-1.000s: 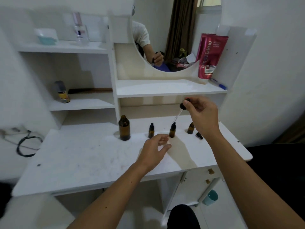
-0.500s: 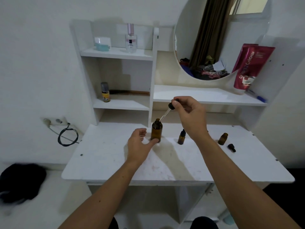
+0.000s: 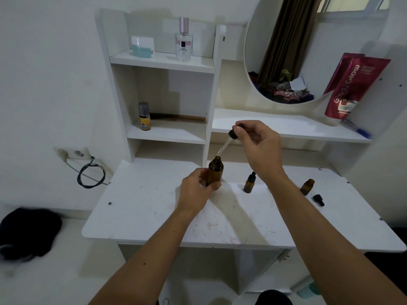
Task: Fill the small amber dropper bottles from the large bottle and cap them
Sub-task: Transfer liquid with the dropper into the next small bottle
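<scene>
White vanity furniture fills the view, with a desk top (image 3: 154, 208) below open shelves and a round mirror (image 3: 308, 51); the large bottle (image 3: 215, 171) stands upright near the middle of that top, uncapped, and is gripped low on its body by the left hand (image 3: 196, 192), whose fingers are curled round it. A dropper (image 3: 226, 143) is pinched at its black bulb between the thumb and forefinger of the right hand (image 3: 257, 148); its glass pipette is slanted down and to the left, so that the tip lies just above the mouth of the large bottle, slightly to its right, and whether it has entered the neck cannot be told. The long axis of the pipette is tilted while that of the bottle is vertical; it is judged that the tube must be brought nearer upright and lowered straight through the neck if liquid is to be drawn. A capped small bottle (image 3: 249, 183) stands just right of the large one, beneath the right wrist; an open small bottle (image 3: 306, 187) stands further right, well apart, with a loose dropper cap (image 3: 318, 199) lying beside it. The open bottle is nearer the right hand, so the filled dropper would probably be carried that way.
</scene>
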